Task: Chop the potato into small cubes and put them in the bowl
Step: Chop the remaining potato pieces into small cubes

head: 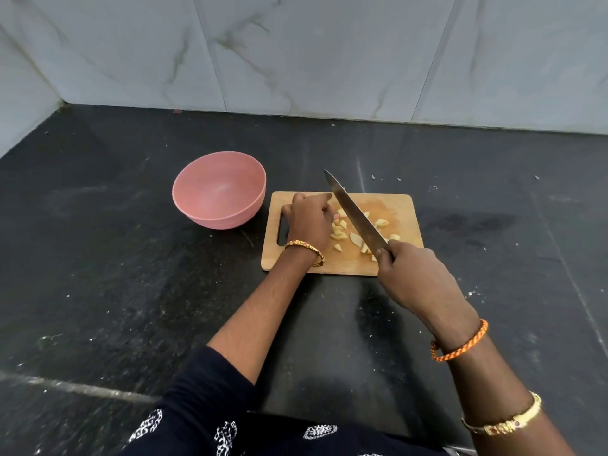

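Note:
Several pale yellow potato pieces point(355, 239) lie scattered on a wooden cutting board point(399, 205). My left hand point(309, 218) sits on the board's left part, fingers curled over some pieces by the blade; what it holds is hidden. My right hand point(416, 273) grips the handle of a large knife point(353, 213), whose blade slants up and away over the potato pieces, tip raised past the board's far edge. An empty pink bowl point(218, 190) stands left of the board.
The board and bowl rest on a black stone counter point(115, 274) with small crumbs. A grey marble-tiled wall point(312, 54) runs along the back and the left corner.

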Demonstrator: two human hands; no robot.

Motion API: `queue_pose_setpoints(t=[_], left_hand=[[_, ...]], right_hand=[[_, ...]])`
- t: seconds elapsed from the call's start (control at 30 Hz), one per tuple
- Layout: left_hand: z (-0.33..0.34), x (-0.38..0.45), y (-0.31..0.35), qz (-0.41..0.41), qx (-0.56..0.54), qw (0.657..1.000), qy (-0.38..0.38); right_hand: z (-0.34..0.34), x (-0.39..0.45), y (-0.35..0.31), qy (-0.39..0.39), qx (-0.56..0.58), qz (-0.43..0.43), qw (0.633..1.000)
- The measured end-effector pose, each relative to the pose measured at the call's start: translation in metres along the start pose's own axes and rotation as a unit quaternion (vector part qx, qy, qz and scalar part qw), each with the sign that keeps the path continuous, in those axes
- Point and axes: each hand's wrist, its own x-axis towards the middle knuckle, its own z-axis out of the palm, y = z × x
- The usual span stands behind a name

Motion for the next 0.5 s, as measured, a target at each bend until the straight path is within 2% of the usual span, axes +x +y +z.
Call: queue_pose_setpoints(t=[0.23, 0.5], left_hand=[[-0.0064, 0.0000, 0.0043, 0.021, -0.029, 0.999, -0.004], [-0.0053, -0.0014, 0.0031, 0.050, -0.003, 0.998, 0.027]], right_hand=[[0.0019, 0.0041, -0.0028, -0.017, -0.027, 0.001, 0.999], [0.0010, 0.0061, -0.0097, -0.063, -0.094, 0.020, 0.993]])
